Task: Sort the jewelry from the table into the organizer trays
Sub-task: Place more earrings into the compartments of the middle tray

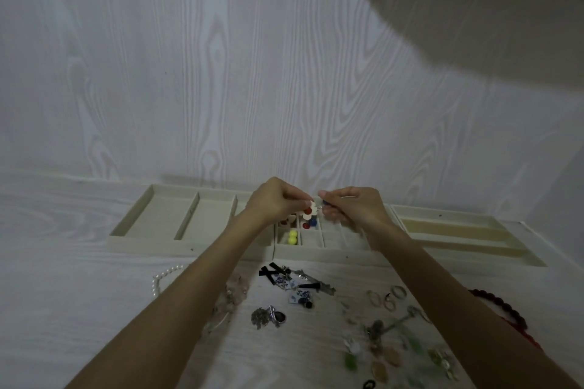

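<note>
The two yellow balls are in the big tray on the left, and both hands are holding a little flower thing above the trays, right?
Not quite. The head view shows the yellow balls in a small compartment of the middle tray, not the left one. Both hands, left and right, do hold the flower piece.

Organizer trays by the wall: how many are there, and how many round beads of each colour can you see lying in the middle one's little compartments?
Organizer trays: 3, left, middle, right
Yellow beads: 2
Red beads: 1
Blue beads: 1
Total beads: 4. The hands hide part of the middle tray, so more may lie unseen.
</note>
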Available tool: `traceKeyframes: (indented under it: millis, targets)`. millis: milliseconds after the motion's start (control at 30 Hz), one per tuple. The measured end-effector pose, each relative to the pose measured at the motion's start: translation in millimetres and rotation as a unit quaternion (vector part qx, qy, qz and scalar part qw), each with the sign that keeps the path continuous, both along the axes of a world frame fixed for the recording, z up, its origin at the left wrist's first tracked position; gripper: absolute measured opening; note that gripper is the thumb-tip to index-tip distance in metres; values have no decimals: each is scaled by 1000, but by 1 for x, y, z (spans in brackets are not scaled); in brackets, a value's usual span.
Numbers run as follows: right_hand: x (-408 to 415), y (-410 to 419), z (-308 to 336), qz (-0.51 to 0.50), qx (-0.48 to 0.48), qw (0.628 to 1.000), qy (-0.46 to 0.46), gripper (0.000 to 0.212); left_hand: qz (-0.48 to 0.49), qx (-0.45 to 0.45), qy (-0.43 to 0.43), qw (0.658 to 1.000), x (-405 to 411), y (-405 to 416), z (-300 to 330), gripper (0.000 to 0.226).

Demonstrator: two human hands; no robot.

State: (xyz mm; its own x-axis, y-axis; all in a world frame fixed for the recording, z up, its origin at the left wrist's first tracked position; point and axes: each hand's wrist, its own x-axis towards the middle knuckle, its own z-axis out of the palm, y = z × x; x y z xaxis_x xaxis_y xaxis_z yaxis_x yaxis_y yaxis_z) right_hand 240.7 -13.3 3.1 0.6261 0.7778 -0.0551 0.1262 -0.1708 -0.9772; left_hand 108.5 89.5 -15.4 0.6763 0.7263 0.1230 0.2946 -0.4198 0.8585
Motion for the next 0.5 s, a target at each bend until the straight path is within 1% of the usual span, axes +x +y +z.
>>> traceKeyframes:
  millis: [67, 133, 233, 333, 400, 500]
  targets:
    - [2, 1, -1, 6, -12, 999, -30, 23, -1, 21, 27, 999, 0, 3, -4, 16]
    - [3, 2, -2, 12, -29, 997, -70, 21, -4, 51, 66, 997, -2, 4, -6, 17]
    - [4, 6, -9, 20, -37, 991, -126, 13, -1, 116, 138, 984, -2, 2, -5, 19]
    - [7, 11, -18, 24, -41, 980, -193, 15, 0, 168, 186, 968, 1, 0, 0, 21]
    - [10, 14, -22, 29, -45, 977, -205, 17, 4, 189, 210, 959, 4, 1, 1, 22]
    - [14, 18, -25, 30, -45, 975, -213, 17, 5, 182, 217, 959, 8, 3, 0, 22]
